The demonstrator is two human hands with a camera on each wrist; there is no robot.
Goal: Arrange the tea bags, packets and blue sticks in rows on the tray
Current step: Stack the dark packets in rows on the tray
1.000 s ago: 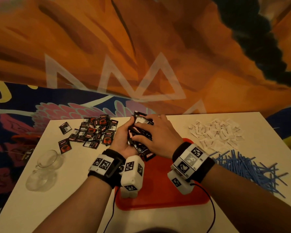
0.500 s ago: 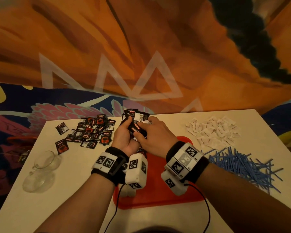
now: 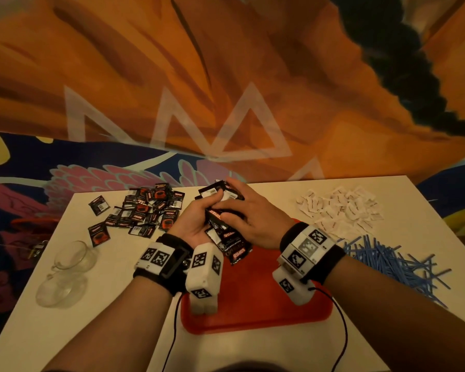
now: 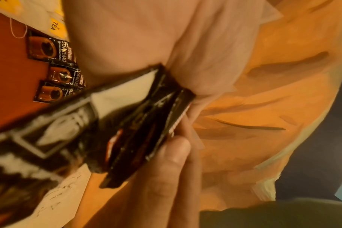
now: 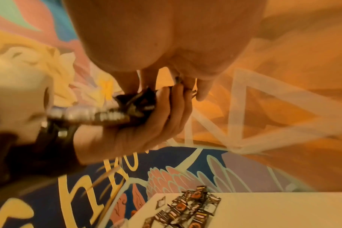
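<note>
Both hands hold one bunch of black coffee packets point(image 3: 220, 210) above the far end of the red tray point(image 3: 252, 304). My left hand point(image 3: 207, 208) cups the bunch from below with its thumb on top. My right hand point(image 3: 234, 202) grips it from the right. In the left wrist view the bunch point(image 4: 146, 123) is blurred; behind it three packets point(image 4: 57, 72) lie in a row on the tray point(image 4: 14, 77), beside a yellow-labelled tea bag point(image 4: 55, 26). The right wrist view shows the bunch point(image 5: 135, 104) edge-on between both hands.
A loose pile of black packets point(image 3: 145, 210) lies on the white table at the far left, also in the right wrist view point(image 5: 189, 206). White paper packets point(image 3: 341, 208) lie far right, and blue sticks point(image 3: 392, 264) are strewn near them. Two glass cups point(image 3: 70, 256) stand at the left.
Both hands keep hold of the bunch and have carried it slightly farther from me. Their fingers have shifted on it, and a few packets now hang lower over the tray.
</note>
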